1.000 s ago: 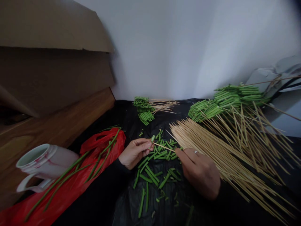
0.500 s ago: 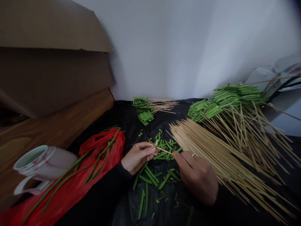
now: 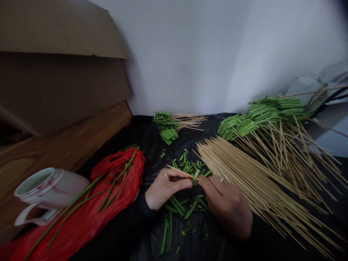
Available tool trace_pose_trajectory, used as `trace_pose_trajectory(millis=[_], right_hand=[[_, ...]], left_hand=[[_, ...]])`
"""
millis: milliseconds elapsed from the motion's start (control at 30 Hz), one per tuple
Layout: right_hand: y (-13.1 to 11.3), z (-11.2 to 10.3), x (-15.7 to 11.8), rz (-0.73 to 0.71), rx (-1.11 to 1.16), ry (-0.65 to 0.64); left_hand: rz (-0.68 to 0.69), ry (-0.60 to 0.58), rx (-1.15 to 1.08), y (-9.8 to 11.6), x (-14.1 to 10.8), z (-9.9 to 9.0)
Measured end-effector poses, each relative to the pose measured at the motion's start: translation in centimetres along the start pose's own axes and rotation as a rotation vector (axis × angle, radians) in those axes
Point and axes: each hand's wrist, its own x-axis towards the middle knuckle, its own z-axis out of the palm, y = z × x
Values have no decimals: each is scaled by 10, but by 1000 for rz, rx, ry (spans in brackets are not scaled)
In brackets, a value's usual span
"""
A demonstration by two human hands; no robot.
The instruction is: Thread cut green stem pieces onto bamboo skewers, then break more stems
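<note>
My left hand [image 3: 169,186] is closed, thumb and fingertips pinching the short green garlic scape pieces [image 3: 195,177] threaded on a bamboo skewer [image 3: 178,169]. The skewer's thin end sticks out to the left above that hand. In my right hand [image 3: 227,204], which wears a ring, the fingers are closed round the skewer's other end, most of which is hidden by the hand. Both hands nearly meet at the green pieces. Below and behind them, loose cut garlic scape pieces [image 3: 178,206] lie scattered on a black plastic sheet [image 3: 146,145].
On the right lie plain skewers [image 3: 244,170] and a heap of filled skewers [image 3: 261,116]. A smaller filled stack [image 3: 166,127] sits by the wall. At left are a red plastic bag [image 3: 108,203] with long scapes, a white mug [image 3: 62,185] and a cardboard box [image 3: 62,83].
The garlic scape pieces have slid right along the skewer, up against my right fingers. My left hand moved right with them, leaving more skewer exposed on the left. My right hand barely moved.
</note>
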Motion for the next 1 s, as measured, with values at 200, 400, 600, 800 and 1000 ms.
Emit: trace_pose_trajectory(millis=[200, 400, 600, 800, 1000], right_hand=[[28, -2, -3, 95, -111, 9], [28, 1, -4, 92, -91, -18], [25, 1, -4, 87, -84, -30], [24, 0, -3, 73, -75, 5], [19, -1, -3, 45, -29, 15]], left_hand=[[218, 183, 535, 2, 6, -27], [319, 119, 686, -14, 10, -21], [340, 48, 779, -17, 12, -19], [201, 191, 454, -9, 13, -27], [-113, 194, -282, 0, 15, -37]])
